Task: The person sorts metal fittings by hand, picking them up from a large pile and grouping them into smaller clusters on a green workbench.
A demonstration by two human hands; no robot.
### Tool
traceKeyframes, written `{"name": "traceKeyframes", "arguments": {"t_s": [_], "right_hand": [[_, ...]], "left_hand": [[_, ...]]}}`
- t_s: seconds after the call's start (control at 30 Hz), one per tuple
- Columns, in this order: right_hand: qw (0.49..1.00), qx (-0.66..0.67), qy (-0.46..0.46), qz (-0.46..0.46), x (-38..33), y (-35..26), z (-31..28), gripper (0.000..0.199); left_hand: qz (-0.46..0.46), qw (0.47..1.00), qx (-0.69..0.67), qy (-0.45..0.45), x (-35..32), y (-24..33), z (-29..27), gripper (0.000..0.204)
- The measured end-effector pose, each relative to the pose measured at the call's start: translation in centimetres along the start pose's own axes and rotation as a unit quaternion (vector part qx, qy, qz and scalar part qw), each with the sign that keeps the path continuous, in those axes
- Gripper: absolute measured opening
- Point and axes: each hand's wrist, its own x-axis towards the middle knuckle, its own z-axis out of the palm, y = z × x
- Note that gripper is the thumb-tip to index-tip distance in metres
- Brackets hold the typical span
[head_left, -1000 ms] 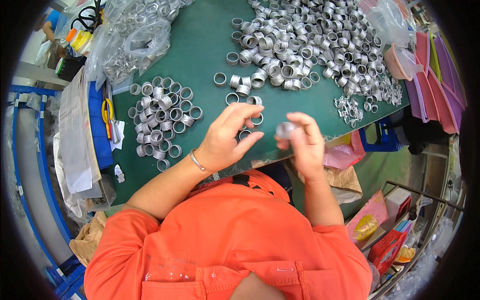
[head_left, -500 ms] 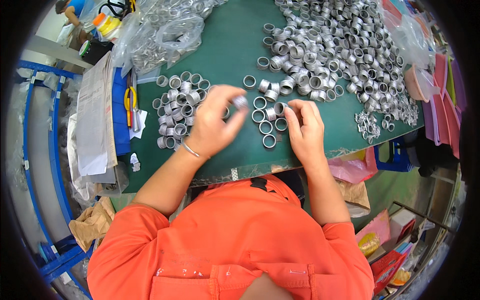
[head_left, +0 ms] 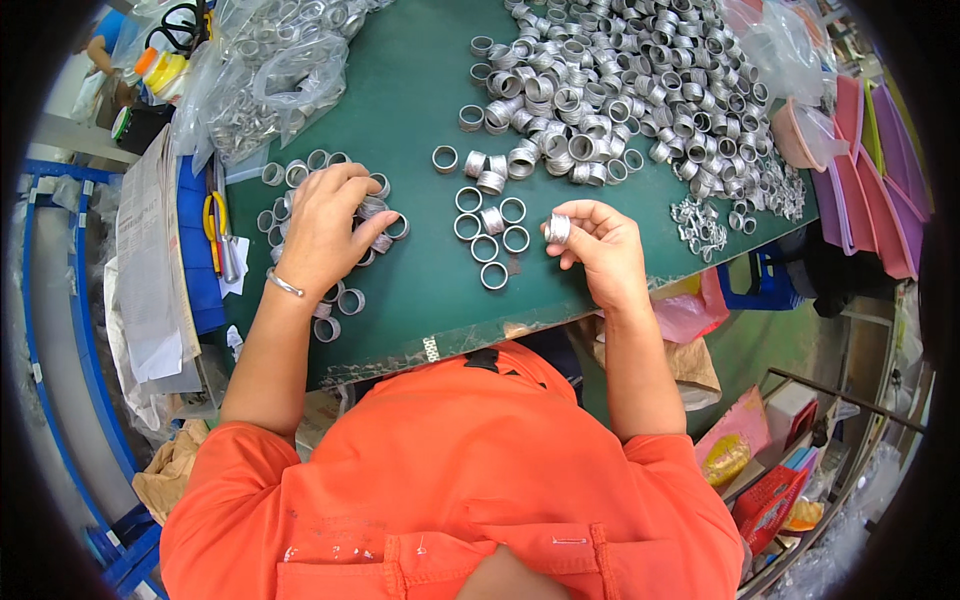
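Note:
My right hand [head_left: 605, 250] pinches a short grey metal ring [head_left: 557, 229] with a ridged outside between thumb and fingers, just above the green table [head_left: 400, 290]. My left hand [head_left: 325, 222] reaches over the left-hand group of similar rings [head_left: 352, 301], hiding part of it. Its thumb and fingers curve around one metal ring [head_left: 371, 207] at the group's right side. Between my hands lies a small loose cluster of rings [head_left: 484, 248], some with the opening upward and others on their sides.
A large heap of rings [head_left: 600, 110] covers the far right, with small metal bits [head_left: 698, 228] near the edge. Clear plastic bags [head_left: 290, 80] of metal parts lie far left, by yellow-handled scissors [head_left: 209, 215]. Pink and purple bins [head_left: 865, 180] stand at right.
My left hand has carried a ring leftward to the left-hand group. My right hand has lifted a ring from the middle cluster and drawn slightly away. The view has shifted.

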Motion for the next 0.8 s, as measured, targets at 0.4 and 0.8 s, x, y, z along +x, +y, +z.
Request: {"name": "traceKeyframes", "arguments": {"t_s": [0.4, 0.8], "right_hand": [[0.890, -0.196, -0.020, -0.411, -2.8, 0.1, 4.0, 0.019], [0.901, -0.401, 0.060, -0.152, 2.4, 0.4, 3.0, 0.015]], "left_hand": [[-0.195, 0.662, -0.705, -0.161, -0.7, 9.5, 3.6, 0.047], [0.063, 0.996, -0.044, -0.037, -2.9, 1.2, -2.6, 0.018]]}}
